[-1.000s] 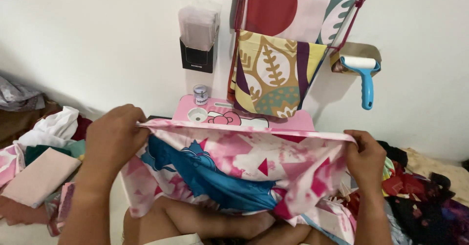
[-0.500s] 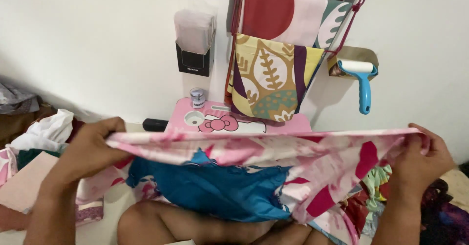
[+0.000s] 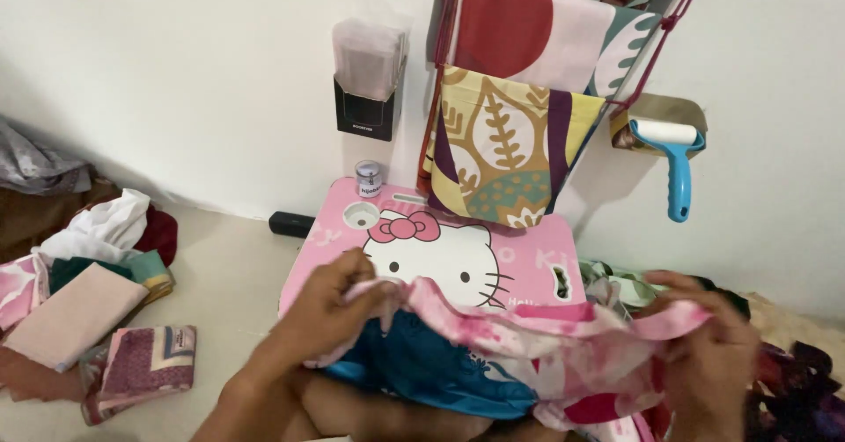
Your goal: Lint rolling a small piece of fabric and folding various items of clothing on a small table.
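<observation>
A pink, white and blue patterned cloth (image 3: pixel 493 345) lies bunched low over my lap, in front of a small pink cartoon-cat table (image 3: pixel 458 253). My left hand (image 3: pixel 339 305) grips the cloth's left edge near the table's front. On the right, my right hand (image 3: pixel 709 354) grips the cloth's other end, slightly blurred. The cloth sags between the two hands and covers the table's near edge.
Patterned cloths (image 3: pixel 506 143) hang on a red rack against the white wall. A blue-handled lint roller (image 3: pixel 673 156), a black wall holder (image 3: pixel 365 99) and a small jar (image 3: pixel 368 178) are nearby. Folded cloths (image 3: pixel 145 367) lie left, and dark clothes (image 3: pixel 801 380) are heaped right.
Both hands have dropped from a raised, wide stretch and come closer together. The cloth has gone from taut and spread to bunched low, uncovering the pink table top.
</observation>
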